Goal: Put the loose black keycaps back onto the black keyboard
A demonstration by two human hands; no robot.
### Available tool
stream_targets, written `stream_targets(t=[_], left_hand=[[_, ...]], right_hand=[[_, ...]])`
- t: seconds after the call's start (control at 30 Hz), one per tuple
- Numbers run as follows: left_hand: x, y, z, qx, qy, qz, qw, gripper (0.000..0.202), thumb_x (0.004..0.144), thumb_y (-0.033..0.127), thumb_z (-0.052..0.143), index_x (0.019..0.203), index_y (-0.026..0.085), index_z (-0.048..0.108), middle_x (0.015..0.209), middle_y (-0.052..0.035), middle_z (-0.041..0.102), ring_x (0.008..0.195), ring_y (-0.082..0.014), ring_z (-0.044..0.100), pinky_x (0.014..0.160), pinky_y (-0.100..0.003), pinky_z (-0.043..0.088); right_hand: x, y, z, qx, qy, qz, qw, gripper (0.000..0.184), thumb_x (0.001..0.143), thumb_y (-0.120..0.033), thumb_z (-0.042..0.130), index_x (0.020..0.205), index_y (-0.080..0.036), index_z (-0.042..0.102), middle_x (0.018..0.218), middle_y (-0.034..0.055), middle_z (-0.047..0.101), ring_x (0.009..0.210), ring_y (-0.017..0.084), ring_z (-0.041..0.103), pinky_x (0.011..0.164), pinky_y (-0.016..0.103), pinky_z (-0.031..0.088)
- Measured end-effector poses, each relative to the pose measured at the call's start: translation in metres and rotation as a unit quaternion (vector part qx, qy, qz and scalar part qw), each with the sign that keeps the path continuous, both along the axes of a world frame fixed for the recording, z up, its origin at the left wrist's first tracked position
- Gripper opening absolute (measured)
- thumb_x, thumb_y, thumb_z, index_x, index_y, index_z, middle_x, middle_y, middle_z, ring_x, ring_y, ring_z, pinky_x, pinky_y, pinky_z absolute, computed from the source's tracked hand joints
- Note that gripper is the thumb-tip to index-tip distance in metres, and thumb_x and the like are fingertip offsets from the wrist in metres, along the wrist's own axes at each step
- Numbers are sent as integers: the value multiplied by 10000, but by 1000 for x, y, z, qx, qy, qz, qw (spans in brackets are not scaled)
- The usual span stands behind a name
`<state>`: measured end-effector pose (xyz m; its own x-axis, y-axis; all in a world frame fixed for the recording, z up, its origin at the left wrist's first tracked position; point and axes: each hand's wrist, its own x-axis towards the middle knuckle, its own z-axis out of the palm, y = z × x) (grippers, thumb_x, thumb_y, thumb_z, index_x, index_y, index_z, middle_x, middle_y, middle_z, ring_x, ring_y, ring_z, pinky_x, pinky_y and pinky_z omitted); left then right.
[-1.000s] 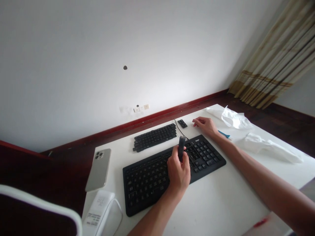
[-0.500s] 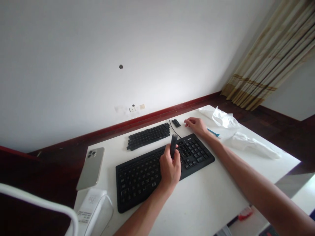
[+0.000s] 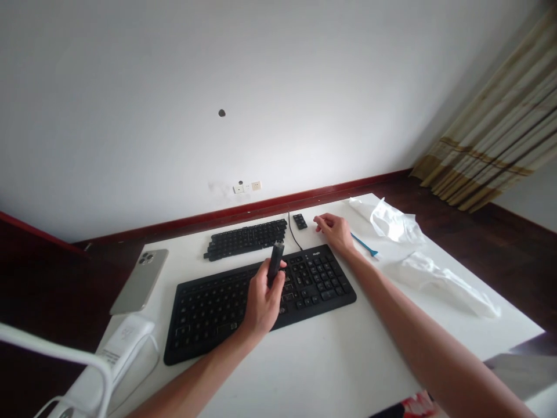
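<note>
My left hand (image 3: 262, 299) is closed round a long black key cap (image 3: 275, 261), held upright above the middle of a black keyboard (image 3: 209, 313). My right hand (image 3: 334, 229) rests on the white table (image 3: 348, 360) just behind the keyboard's number pad, fingers curled loosely downward, next to a small black block of keys (image 3: 300, 220). A row of loose black key caps (image 3: 246, 237) lies behind the keyboard. A thin black cable (image 3: 293, 232) runs between them.
A grey phone (image 3: 139, 280) lies face down at the table's left. A white box (image 3: 119, 347) with a cord sits at the near left. White plastic bags (image 3: 394, 220) and wrapping (image 3: 439, 276) lie at the right, beside a blue pry tool (image 3: 364, 246). A white chair rim (image 3: 52, 354) is bottom left.
My view has swung so everything sits further left in the picture. Both hands keep their places over the keyboard; the left still holds the long key cap upright.
</note>
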<state>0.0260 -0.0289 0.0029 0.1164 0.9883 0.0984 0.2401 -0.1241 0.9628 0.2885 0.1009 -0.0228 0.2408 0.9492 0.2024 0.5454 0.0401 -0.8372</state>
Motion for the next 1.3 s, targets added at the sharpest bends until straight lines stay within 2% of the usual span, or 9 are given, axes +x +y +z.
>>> stream_targets(t=[0.13,0.53,0.93,1.13,1.3], left_hand=[[1,-1,0,-5,-9,-6,1000,332,1048,493,532,1149,201,655,858,-6,649,582,-104,430,549,-230,345],[1,0,4,26,4,-14,1000,276,1040,429,532,1116,191,649,788,25,584,564,-97,387,560,-224,339],[2,1,2,63,9,-8,998,213,1013,342,552,1108,191,669,885,-8,665,608,-111,488,598,-227,390],[2,1,3,61,10,-6,998,220,1006,349,557,1093,183,672,840,3,644,598,-113,476,614,-231,404],[3,2,2,69,8,7,998,235,1005,350,564,1152,193,655,927,-25,673,745,-159,593,737,-258,477]], right_hand=[[0,-2,0,0,0,14,1000,374,927,-543,629,850,-206,772,695,46,767,602,202,652,597,303,435],[-2,-3,1,18,-4,22,1000,359,918,-509,642,836,-184,769,678,43,752,617,182,634,620,288,420],[-2,0,3,18,13,19,1000,343,898,-487,650,824,-171,762,659,46,730,615,176,618,648,293,444],[-2,0,4,14,16,16,1000,344,893,-491,652,823,-174,765,664,49,734,618,180,617,641,294,441],[-1,2,1,15,15,20,1000,346,899,-492,641,844,-175,770,669,46,733,632,183,624,662,299,442]])
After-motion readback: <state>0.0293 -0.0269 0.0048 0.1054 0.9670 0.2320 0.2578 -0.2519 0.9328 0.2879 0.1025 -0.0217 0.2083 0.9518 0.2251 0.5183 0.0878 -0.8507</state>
